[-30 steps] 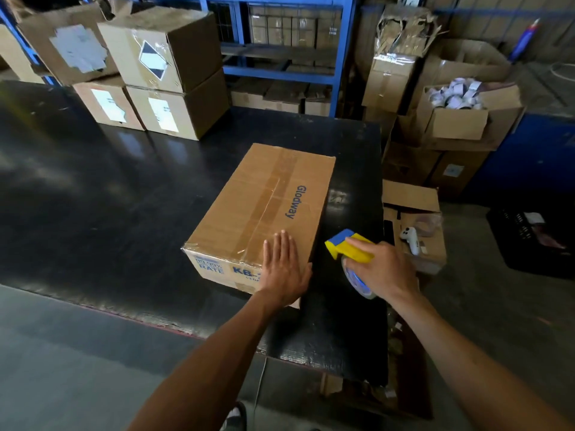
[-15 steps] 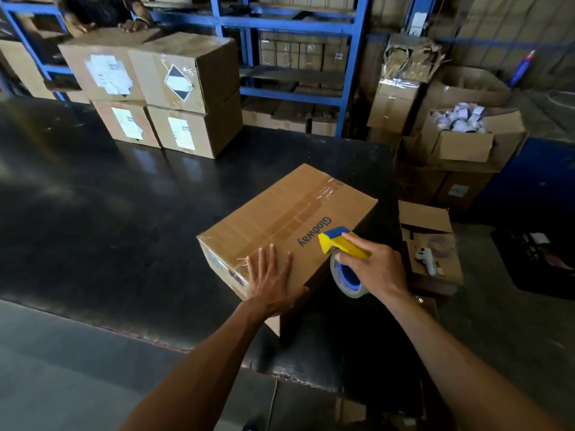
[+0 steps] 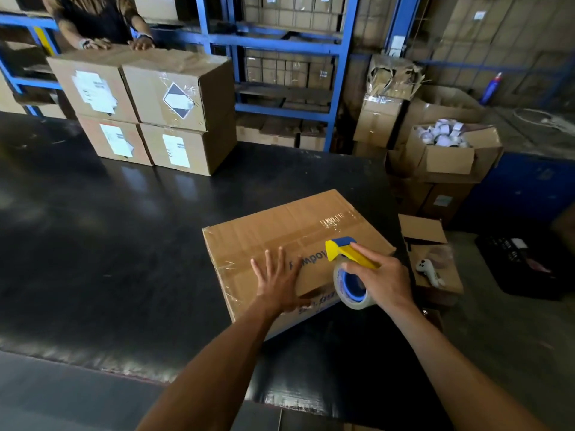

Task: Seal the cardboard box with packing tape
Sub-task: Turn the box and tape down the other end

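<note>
- Five fingers of the left hand lie spread and flat on the top of the cardboard box; they grasp nothing and only press on it, near the box's 6 o'clock edge.
- The fingers of the right hand are closed around the yellow and blue tape dispenser. The index finger lies along its yellow handle.
- The roll of clear packing tape with a blue core hangs under the dispenser, just at 3 o'clock from the left hand, in front of the box's near side.
- The blue nose of the dispenser is over the box top; I cannot tell if it touches.
- Shiny clear tape already lies along the box top, toward 1 o'clock.
- The box stands on the black table, near the table's 3 o'clock edge.
- At 11 o'clock on the table stand four stacked cartons with white labels; another person's hands rest on them.
- At 3 o'clock, beside the table, is a small open carton with a white device in it.
</note>
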`<action>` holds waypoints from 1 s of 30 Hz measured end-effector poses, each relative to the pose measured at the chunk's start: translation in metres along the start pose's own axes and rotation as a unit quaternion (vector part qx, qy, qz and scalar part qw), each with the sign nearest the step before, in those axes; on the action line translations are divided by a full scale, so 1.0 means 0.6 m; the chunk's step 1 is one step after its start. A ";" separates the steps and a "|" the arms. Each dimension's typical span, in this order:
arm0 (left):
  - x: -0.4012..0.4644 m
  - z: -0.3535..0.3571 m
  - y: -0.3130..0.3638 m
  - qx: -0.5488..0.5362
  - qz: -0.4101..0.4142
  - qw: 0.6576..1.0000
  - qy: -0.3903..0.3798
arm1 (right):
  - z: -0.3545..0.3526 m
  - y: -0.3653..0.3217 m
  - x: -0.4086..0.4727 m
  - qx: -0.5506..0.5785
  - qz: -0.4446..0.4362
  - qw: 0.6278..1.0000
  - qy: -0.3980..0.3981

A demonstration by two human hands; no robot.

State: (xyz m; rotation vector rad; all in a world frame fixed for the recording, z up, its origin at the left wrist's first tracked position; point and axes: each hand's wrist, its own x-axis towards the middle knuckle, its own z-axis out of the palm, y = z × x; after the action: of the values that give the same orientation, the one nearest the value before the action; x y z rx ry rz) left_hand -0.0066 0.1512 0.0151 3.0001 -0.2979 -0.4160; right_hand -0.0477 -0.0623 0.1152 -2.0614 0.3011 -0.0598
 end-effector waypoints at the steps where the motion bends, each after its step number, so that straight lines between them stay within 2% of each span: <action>1: 0.002 0.004 -0.004 0.007 -0.001 1.000 0.003 | 0.000 0.000 0.000 0.003 0.004 1.000 0.005; 5: 0.009 -0.003 -0.070 0.045 0.073 0.996 -0.007 | 0.005 -0.004 0.004 0.025 0.024 0.999 0.025; 8: 0.012 -0.030 -0.168 0.078 0.146 0.985 -0.054 | 0.007 -0.013 0.004 0.037 0.043 0.998 0.035; 11: 0.009 -0.056 -0.223 0.107 0.163 0.978 -0.078 | 0.010 -0.021 0.004 0.048 0.052 0.997 0.040; 13: 0.004 -0.054 -0.199 0.121 0.168 0.976 -0.064 | 0.014 -0.026 0.005 0.051 0.058 0.996 0.045; 16: 0.003 -0.019 -0.097 0.105 0.184 0.977 -0.009 | 0.019 -0.028 0.009 0.057 0.069 0.995 0.040; 19: 0.008 0.014 -0.009 0.046 0.155 0.987 -0.005 | 0.013 -0.024 0.006 0.044 0.074 0.996 0.032; 21: 0.008 0.023 0.011 0.040 0.146 0.988 0.018 | 0.001 -0.020 0.000 0.047 0.076 0.995 0.047; 24: 0.020 0.016 -0.022 0.045 0.198 0.978 0.035 | -0.020 -0.014 -0.009 0.086 0.096 0.989 0.071; 27: 0.053 -0.006 -0.095 0.027 0.286 0.958 0.029 | -0.037 -0.013 -0.016 0.121 0.103 0.983 0.093; 30: 0.067 -0.057 -0.131 0.120 0.305 0.944 -0.048 | -0.050 -0.016 -0.023 0.124 0.103 0.982 0.100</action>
State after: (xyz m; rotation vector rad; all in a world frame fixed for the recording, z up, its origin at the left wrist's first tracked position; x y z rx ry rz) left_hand 0.0547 0.2220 0.0277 2.8866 -1.3217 -0.4811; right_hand -0.0640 -0.0803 0.1395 -1.7697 0.5999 -0.1693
